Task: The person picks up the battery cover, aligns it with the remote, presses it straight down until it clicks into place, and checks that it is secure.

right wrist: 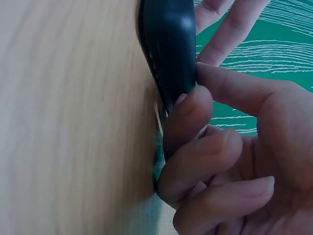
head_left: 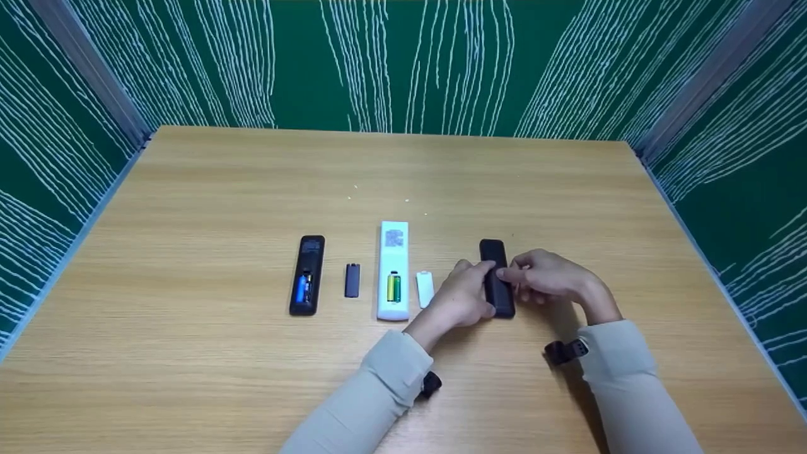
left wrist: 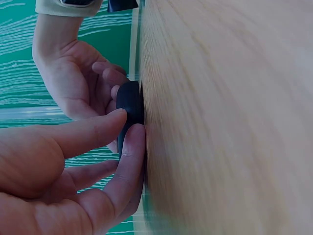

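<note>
woodgrain worktop [head_left: 252, 189]: blk remote [head_left: 499, 293], right of white remote [head_left: 393, 255], gripped at sides by part-closed l. hand [head_left: 463, 295], pinched by curled r. hand [head_left: 550, 277]; should be held steady, pressed evenly.

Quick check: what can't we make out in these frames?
Underside of the held black remote: head view, faces down to the table.
Parts of its long edges: head view, covered by the left hand and right hand.
One end of it: right wrist view, cut off by the top edge.
Label print on the white remote: head view, too small.
Battery markings in the white remote: head view, too small.
</note>
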A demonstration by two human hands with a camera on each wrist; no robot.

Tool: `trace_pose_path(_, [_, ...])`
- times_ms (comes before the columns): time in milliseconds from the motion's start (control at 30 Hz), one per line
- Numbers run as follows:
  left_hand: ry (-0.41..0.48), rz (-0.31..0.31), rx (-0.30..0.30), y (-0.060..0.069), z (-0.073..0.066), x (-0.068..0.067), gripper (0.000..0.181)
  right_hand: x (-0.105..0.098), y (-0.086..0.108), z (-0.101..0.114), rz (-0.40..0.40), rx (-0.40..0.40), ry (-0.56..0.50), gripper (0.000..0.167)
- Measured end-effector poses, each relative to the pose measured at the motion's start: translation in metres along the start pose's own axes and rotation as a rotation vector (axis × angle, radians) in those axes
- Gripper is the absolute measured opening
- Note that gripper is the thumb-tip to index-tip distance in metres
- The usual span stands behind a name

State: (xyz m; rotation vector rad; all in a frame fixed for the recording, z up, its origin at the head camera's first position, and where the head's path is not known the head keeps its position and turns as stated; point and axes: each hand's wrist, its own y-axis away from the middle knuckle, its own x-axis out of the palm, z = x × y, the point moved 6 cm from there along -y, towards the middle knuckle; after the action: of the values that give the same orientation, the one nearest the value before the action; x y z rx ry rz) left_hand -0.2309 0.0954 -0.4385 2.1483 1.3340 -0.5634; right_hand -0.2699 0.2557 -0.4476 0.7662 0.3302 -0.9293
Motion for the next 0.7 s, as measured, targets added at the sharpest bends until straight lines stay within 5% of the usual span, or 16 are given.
trace_pose_path(700, [-0.013,0.001,0.013,0.0006,0.0001,-0.0009,0.083,-0.0063,0.0069,-0.0017,0.045,0.034,0.043,0.036])
